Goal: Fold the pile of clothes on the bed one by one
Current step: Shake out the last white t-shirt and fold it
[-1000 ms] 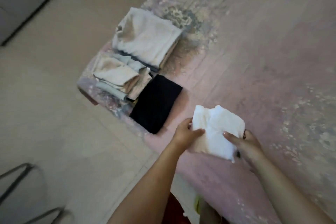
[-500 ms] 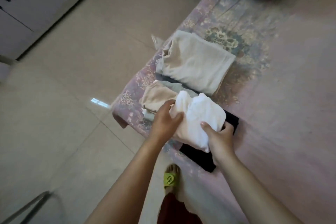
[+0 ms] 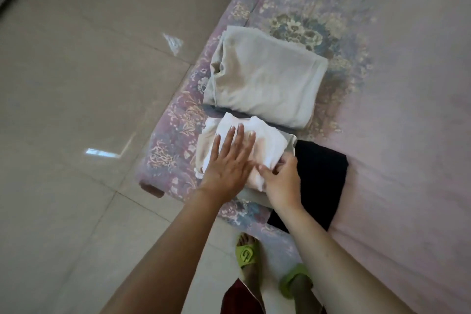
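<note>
Tiled floor [image 3: 76,109] on the left side, bed [image 3: 407,135] with pink floral cover on the right; folded white cloth [image 3: 265,140] at the bed's near corner, on top of a beige stack [image 3: 204,153]; left hand [image 3: 226,163] flat on the white cloth, fingers straight and spread, pressing down; right hand [image 3: 280,181] just beside it, fingers curled, pinching the cloth's right edge; folded black garment [image 3: 316,183] just right of the right hand, touching the stack; larger folded beige garment [image 3: 265,79] just beyond the fingertips; two feet in green slippers [image 3: 246,253] on the floor below the wrists.
</note>
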`<state>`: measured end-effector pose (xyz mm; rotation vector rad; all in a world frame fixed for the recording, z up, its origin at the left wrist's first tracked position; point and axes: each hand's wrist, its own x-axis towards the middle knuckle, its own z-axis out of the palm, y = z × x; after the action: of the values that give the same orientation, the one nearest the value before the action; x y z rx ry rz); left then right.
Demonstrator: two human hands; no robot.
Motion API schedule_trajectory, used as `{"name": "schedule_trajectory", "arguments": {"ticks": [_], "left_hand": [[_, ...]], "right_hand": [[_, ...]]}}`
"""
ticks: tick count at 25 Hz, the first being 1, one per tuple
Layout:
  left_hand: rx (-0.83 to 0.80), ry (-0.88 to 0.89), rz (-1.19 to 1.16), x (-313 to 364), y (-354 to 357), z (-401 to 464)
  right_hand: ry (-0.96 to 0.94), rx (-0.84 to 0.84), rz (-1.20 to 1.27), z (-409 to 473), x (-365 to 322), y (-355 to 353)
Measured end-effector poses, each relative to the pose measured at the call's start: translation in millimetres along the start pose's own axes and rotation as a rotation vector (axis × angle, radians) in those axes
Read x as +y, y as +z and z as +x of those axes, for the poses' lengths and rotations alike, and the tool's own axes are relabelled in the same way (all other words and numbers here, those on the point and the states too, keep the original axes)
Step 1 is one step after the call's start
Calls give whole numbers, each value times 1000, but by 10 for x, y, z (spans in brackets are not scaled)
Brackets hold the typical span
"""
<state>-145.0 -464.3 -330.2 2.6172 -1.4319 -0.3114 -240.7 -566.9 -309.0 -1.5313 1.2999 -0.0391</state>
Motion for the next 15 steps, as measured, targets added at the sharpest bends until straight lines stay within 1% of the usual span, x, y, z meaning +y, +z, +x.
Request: {"name": "schedule_trajectory", "arguments": {"ticks": [2,5,7,8,10,12,14,15], "left_hand": [[-35,22,6,9,134,-42],[-100,12,-6,16,346,-144],[-56,-1,-12,1,368,-112],[-40,0,-7,-14,343,-65],[24,12,35,2,225,15],[138,48,48,227,66,45],[241,151,-70,644,-59,-53],[250,205,-141,879,-28,-167]], "right_hand": [[78,-12,24,26,48,27],[136,-79,66,61,191,26],[114,-68,128,55,304,-116],[90,-38,90,41,354,-235],[29,-2,-111,68,558,-518],[-30,-31,-326,123,777,-767],[-64,-86,-433,170,933,-924],[-48,-102,-443,190,992,-985]]}}
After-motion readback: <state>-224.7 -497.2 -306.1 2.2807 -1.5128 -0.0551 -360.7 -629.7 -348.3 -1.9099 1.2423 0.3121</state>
